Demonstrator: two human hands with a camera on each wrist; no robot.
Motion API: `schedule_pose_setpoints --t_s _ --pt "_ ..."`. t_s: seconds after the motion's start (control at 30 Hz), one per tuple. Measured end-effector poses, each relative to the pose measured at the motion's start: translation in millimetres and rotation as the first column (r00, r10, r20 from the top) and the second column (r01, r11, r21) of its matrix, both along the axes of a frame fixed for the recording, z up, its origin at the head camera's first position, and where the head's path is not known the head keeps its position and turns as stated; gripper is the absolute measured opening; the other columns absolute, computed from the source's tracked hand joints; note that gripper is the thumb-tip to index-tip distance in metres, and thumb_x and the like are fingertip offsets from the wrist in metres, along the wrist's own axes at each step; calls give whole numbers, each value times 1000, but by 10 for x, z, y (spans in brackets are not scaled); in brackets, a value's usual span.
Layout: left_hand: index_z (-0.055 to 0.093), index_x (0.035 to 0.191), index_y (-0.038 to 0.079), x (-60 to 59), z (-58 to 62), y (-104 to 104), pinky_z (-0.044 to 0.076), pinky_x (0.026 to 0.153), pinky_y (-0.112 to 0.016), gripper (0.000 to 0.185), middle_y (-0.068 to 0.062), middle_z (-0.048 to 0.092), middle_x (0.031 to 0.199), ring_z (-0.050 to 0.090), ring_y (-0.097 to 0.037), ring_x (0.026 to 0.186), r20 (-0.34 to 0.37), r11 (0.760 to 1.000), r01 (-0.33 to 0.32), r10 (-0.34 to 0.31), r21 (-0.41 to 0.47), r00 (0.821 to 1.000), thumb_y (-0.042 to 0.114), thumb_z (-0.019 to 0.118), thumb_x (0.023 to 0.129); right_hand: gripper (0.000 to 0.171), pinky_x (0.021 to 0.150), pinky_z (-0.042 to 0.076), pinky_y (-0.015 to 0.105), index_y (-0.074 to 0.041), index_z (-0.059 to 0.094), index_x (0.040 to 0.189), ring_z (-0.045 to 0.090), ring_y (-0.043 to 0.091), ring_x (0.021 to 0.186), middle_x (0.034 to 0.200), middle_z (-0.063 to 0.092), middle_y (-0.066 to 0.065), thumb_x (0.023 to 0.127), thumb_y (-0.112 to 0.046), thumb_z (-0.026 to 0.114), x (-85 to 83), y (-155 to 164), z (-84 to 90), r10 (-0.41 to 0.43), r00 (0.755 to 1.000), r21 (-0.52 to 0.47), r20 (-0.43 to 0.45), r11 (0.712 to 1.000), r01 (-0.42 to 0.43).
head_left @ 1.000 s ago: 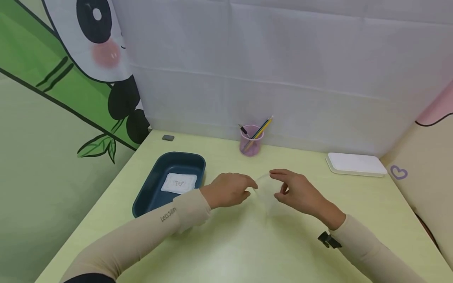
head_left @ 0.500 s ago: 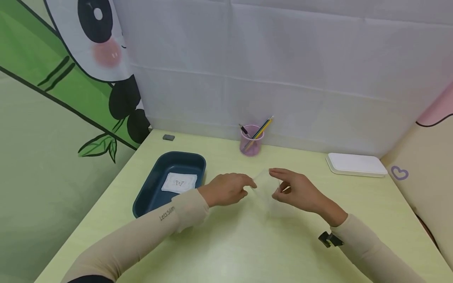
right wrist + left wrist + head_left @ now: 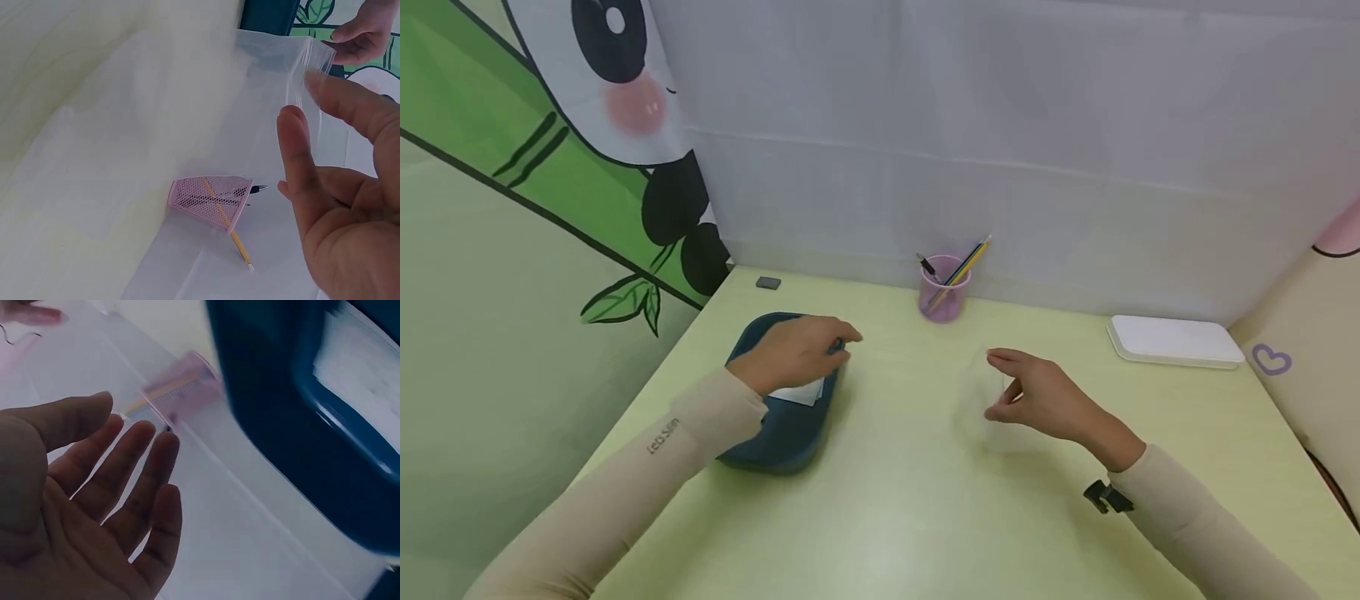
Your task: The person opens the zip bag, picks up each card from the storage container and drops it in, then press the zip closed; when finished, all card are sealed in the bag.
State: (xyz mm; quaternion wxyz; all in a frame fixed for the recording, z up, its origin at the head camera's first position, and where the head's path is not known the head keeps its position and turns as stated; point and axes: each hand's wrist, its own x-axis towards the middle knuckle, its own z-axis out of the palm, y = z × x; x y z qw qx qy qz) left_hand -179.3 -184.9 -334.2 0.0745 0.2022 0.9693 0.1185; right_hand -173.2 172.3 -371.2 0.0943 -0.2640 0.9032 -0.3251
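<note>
My right hand (image 3: 1045, 398) pinches the edge of a clear plastic bag (image 3: 262, 87) between thumb and fingers; the film hangs open over the table. My left hand (image 3: 797, 350) is over the dark blue tray (image 3: 775, 458), fingers loosely bent and apart, palm bare in the left wrist view. A flat white packet (image 3: 805, 392) lies in the tray, partly hidden under that hand. In the left wrist view the tray's wall (image 3: 262, 406) and the blurred packet (image 3: 362, 369) show beyond the fingertips.
A pink mesh pen cup (image 3: 945, 304) holding pencils and a pen stands at the back middle. Along the back are a small grey block (image 3: 768, 282) on the left and a flat white case (image 3: 1176, 340) on the right. A white cloth hangs behind.
The left hand has let go of the bag's edge and moved left over the tray. The right hand still holds the bag at nearly the same place.
</note>
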Motion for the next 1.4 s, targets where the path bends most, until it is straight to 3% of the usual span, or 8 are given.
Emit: schedule_pose_setpoints --t_s 0.1,0.27,0.43,0.6,0.7,0.93,1.2,1.4 --pt "62 137 14 -49 -4 -276 50 92 -48 37 -7 61 136 60 -26 119 37 997 -74 75 -21 996 23 60 101 81 75 50 30 9 43 146 66 3 76 154 40 20 82 -18 83 -27 -12 8 -7 1000 19 -20 1000 7" --pt "63 136 10 -116 -120 -528 48 93 -53 38 -12 61 136 59 -32 119 91 991 -92 102 -101 991 24 61 100 86 74 52 28 8 40 149 69 6 82 156 36 18 81 -19 85 -38 -19 -25 -24 1000 7 8 1000 24" --pt "62 136 8 -217 -266 -592 47 94 -55 40 -12 61 135 58 -33 121 166 980 -82 112 -180 980 24 63 99 89 75 52 32 8 38 149 69 8 84 154 38 17 79 -18 86 -43 26 -32 -48 998 17 30 999 48" --pt "63 134 8 -306 -371 -561 47 93 -56 41 -13 62 133 58 -33 120 211 969 -54 106 -239 972 17 69 95 83 77 51 36 8 41 147 69 8 80 137 56 16 81 -15 85 -46 62 -1 -95 994 28 61 995 93" --pt "64 134 9 -329 -425 -548 49 90 -53 46 -13 63 131 60 -30 114 211 962 -59 118 -267 970 11 75 89 76 76 52 36 8 46 144 68 9 78 121 65 16 82 -12 84 -42 70 -3 -124 989 19 82 992 123" --pt "66 124 5 -299 -539 -572 52 82 -50 57 -12 66 112 62 -26 95 138 928 -41 98 -370 986 5 90 72 73 76 52 37 10 49 141 69 11 78 130 58 19 81 -12 85 -45 93 -4 -157 985 28 71 987 155" --pt "70 98 4 -315 -642 -608 55 74 -46 43 -10 65 92 59 -22 77 68 909 -40 75 -414 995 3 94 63 76 75 51 38 8 48 142 69 12 79 95 73 4 79 -14 85 -35 139 -12 -209 973 24 94 978 207" --pt "71 99 6 -357 -637 -645 55 72 -45 43 -9 65 94 59 -21 78 79 903 -25 65 -429 995 6 95 64 79 75 51 38 10 46 142 70 11 77 105 71 11 79 -14 86 -40 166 9 -204 978 24 47 979 203"
